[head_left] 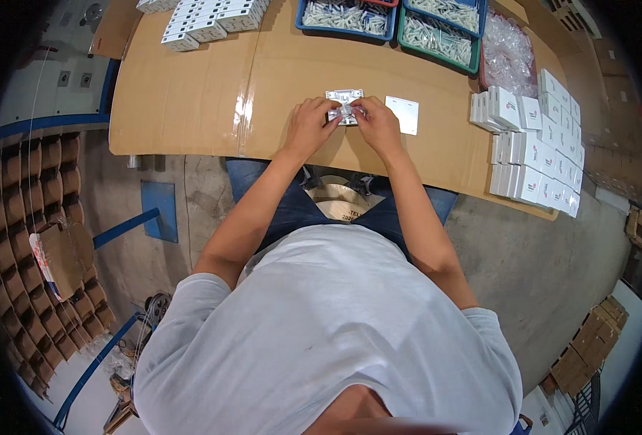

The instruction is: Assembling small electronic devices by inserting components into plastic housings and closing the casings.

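Note:
My left hand and my right hand meet over the cardboard-topped table, close to its near edge. Between my curled fingertips is a small, crinkled clear plastic bag. Its contents are too small to make out. Beneath the bag lies a white, squarish plastic fitting with moulded details, partly covered by my fingers. Just right of my right hand, a flat white square plate rests on the cardboard, apart from the fitting.
White boxes stand stacked at the table's right end; more boxes sit at the far left. Along the far side are blue and green trays of small pale parts, and a bin of clear bags.

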`<action>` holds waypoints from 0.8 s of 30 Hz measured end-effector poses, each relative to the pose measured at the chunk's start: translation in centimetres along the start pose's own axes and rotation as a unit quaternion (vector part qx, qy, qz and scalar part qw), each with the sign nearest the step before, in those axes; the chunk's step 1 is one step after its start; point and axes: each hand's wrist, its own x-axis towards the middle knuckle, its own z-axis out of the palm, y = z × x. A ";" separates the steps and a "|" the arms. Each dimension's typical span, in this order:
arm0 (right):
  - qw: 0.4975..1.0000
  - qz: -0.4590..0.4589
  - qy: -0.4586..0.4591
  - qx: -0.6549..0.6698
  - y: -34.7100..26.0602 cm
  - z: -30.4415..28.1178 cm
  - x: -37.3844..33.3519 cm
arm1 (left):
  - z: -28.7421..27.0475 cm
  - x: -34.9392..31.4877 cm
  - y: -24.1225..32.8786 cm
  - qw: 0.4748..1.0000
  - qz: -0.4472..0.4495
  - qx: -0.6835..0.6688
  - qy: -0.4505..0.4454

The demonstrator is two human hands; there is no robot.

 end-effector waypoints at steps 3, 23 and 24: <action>1.000 -0.008 -0.007 -0.011 0.1 -0.2 0.0 | 0.2 -0.1 0.0 1.000 -0.010 -0.015 0.009; 0.999 -0.027 0.003 0.019 1.0 0.1 0.3 | -0.2 0.3 0.3 0.999 -0.004 0.032 0.025; 1.000 -0.024 0.003 0.005 1.0 0.1 0.3 | -0.2 0.3 0.1 0.999 -0.004 0.032 0.024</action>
